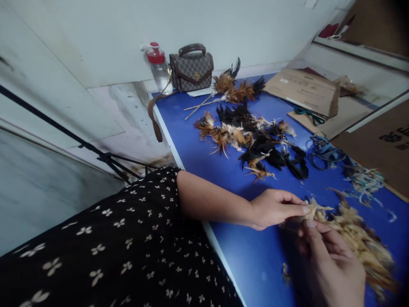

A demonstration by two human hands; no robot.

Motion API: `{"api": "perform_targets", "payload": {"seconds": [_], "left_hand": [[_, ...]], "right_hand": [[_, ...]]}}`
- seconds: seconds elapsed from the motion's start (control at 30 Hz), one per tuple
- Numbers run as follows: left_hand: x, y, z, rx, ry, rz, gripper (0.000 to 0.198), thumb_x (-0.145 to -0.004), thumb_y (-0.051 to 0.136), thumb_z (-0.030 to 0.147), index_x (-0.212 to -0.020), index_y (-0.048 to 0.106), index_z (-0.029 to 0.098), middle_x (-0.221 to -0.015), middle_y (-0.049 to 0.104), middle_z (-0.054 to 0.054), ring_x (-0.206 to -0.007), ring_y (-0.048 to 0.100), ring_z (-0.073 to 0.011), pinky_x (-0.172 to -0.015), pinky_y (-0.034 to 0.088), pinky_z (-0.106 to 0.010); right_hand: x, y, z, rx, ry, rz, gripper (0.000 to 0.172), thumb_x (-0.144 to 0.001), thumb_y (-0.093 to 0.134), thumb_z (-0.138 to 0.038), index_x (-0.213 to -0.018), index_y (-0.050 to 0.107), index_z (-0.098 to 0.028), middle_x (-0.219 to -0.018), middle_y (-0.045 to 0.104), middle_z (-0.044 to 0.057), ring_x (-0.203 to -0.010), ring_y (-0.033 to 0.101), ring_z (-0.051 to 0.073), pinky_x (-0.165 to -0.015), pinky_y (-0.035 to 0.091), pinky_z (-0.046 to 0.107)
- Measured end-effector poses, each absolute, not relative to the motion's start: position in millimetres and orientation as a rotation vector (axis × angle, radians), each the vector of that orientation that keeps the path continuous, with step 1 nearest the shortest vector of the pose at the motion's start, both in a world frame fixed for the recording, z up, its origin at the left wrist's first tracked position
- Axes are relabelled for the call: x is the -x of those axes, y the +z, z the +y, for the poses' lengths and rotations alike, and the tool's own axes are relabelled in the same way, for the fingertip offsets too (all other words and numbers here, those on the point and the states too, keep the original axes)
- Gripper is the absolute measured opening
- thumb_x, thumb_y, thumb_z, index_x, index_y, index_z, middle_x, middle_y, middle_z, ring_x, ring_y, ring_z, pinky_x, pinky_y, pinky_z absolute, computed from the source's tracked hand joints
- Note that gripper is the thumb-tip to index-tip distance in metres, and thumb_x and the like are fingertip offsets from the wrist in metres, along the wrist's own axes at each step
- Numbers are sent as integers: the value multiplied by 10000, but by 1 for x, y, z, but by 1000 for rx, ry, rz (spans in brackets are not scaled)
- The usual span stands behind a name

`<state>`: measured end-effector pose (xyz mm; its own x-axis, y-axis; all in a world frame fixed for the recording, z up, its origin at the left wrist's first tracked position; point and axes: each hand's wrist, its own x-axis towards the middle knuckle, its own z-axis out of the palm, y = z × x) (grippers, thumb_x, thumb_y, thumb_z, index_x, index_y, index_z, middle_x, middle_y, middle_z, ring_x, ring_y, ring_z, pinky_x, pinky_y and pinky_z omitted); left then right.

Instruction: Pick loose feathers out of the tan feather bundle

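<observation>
Left hand (pixel 275 208) pinches the pale quill tips of a tan, straw-coloured feather bundle (pixel 354 238), right hand (pixel 329 264) clasped around its stems just beside. The bundle lies on the blue table (pixel 204 145), nearer the person than the dark loose feathers (pixel 255 140). Risk: a slack pinch could let the quills slide and the bundle fan apart.

Fluffy tan feathers (pixel 358 238), smooth matt blue tabletop (pixel 207 157), brown cardboard box (pixel 303 91)
</observation>
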<state>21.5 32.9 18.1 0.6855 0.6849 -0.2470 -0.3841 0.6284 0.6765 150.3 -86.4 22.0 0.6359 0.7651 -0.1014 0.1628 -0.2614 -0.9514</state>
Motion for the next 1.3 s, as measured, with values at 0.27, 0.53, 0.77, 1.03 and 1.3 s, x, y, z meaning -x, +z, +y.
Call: {"api": "perform_targets", "payload": {"seconds": [0.27,0.53,0.77,1.03,1.3], "left_hand": [[-19,11,30,-675,539,432,570,-648,1038,462,-1009,722,153,-796,724,25,-655,652,-129,-748,542,-334],[-22,18,41,-715,711,497,185,-950,833,276,-956,708,141,-856,700,26,-787,595,-73,-882,483,-274],[-24,32,67,-535,839,366,364,-942,859,438,-953,640,147,-873,721,-9,-821,722,-128,-895,555,-345],[-14,25,32,-845,482,370,497,-864,904,568,-884,604,173,-744,625,44,-600,528,-64,-623,417,-291],[-13,18,28,-882,402,371,530,-809,934,597,-885,634,166,-807,647,21,-659,531,-72,-656,421,-306]], "right_hand": [[-148,18,-84,1734,795,-821,543,-815,904,-664,-1039,735,-199,-853,703,19,-604,570,100,-506,468,202],[-154,21,-88,1792,822,-869,593,-782,915,-686,-1088,768,-200,-836,710,30,-623,586,112,-518,487,189],[-171,35,-93,1906,540,-769,555,-801,888,-705,-1097,801,-244,-861,733,33,-642,593,144,-477,438,214],[-144,53,-94,1894,375,-819,651,-805,875,-718,-1332,819,-340,-1171,819,42,-911,734,249,-832,644,401],[-144,50,-95,1835,299,-982,529,-823,883,-673,-1245,854,-356,-1249,823,27,-1112,772,299,-1158,590,508]]}}
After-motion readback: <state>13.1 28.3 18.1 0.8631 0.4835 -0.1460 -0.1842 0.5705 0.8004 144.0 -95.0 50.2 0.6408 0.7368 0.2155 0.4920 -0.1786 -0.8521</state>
